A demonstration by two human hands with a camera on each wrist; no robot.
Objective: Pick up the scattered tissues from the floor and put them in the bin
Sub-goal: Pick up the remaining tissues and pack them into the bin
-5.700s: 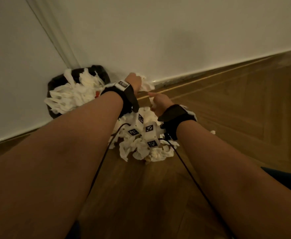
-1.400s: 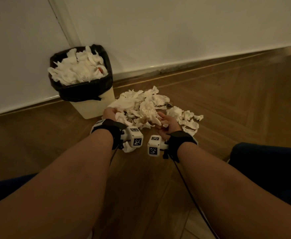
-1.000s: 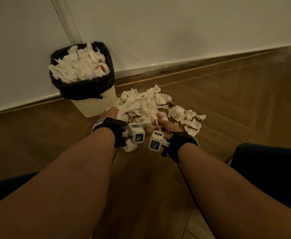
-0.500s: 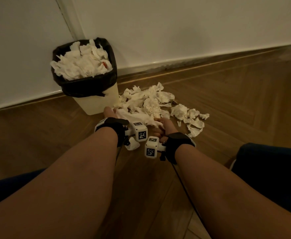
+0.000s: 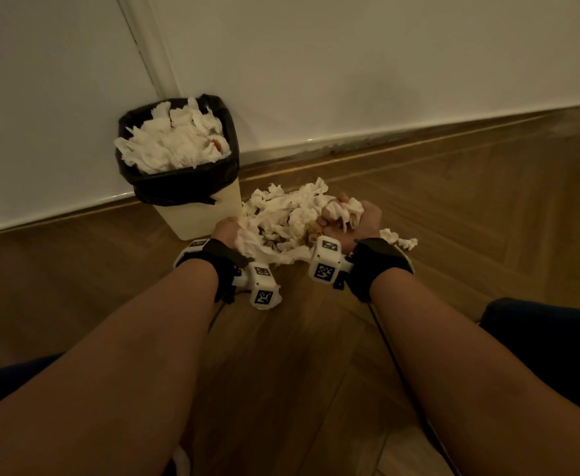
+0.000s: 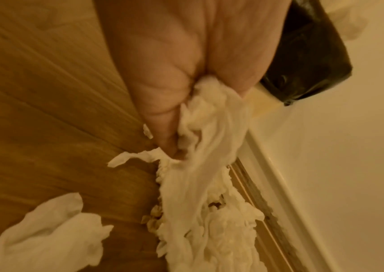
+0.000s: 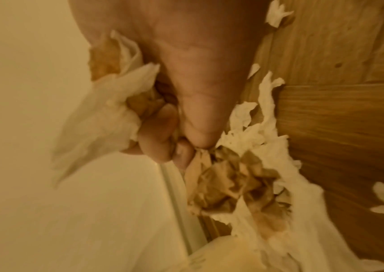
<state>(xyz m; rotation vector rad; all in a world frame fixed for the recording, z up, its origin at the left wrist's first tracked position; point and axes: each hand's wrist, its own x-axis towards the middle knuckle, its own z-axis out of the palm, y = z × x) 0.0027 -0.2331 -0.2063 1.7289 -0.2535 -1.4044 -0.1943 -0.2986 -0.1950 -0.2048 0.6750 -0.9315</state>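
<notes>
Two hands gather one heap of tissues [image 5: 281, 214] on a wooden floor [image 5: 453, 218]. Far left stands the bin [image 5: 192, 197], black-lined, already piled to the rim, set against the wall. Just right of it, the left hand [image 5: 227, 231] pinches a long white tissue between thumb and curled fingers. The heap lies between the hands. The right hand [image 5: 354, 221], palm up, clenches a wad. The bin lies up and left of both grips, nearer the left hand.

Left hand's [image 5: 227, 231] fingers — buried in tissues [image 5: 283, 218] — hidden; wrist views blurred.
</notes>
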